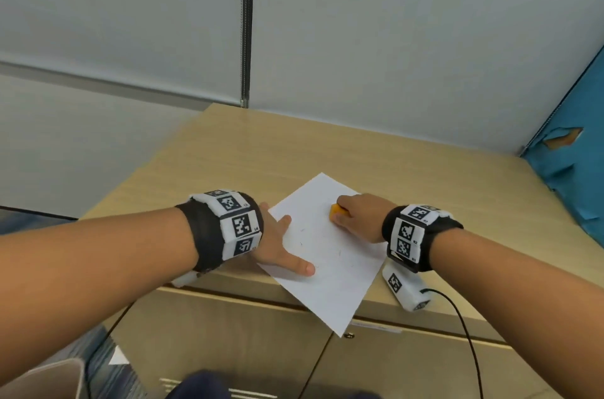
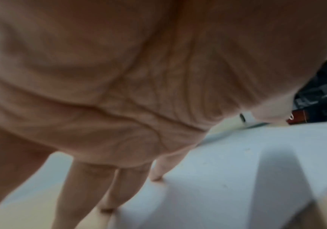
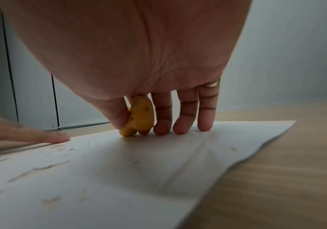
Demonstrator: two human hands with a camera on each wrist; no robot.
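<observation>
Eraser [image 3: 141, 116] down on the paper [image 1: 330, 254], both hands at work!

Centre of the head view: the right hand [image 1: 359, 215] pinches a small, rounded orange eraser between thumb and forefinger, its lower end touching the flat white sheet, while the other three fingertips rest on the paper just beside it (a thin gold ring [image 3: 211, 84] shows on one of them). At the sheet's left edge the left hand [image 1: 281, 245] lies flat, fingers straight and spread, pressing the paper onto the smooth, pale wood-grain cabinet top [image 1: 261, 153]. The sheet sits at an angle, its near corner hanging past the front edge. In the lower left of the right wrist view, faint grey smudges and pale crumbs [image 3: 50, 199] speckle the matte paper.
</observation>
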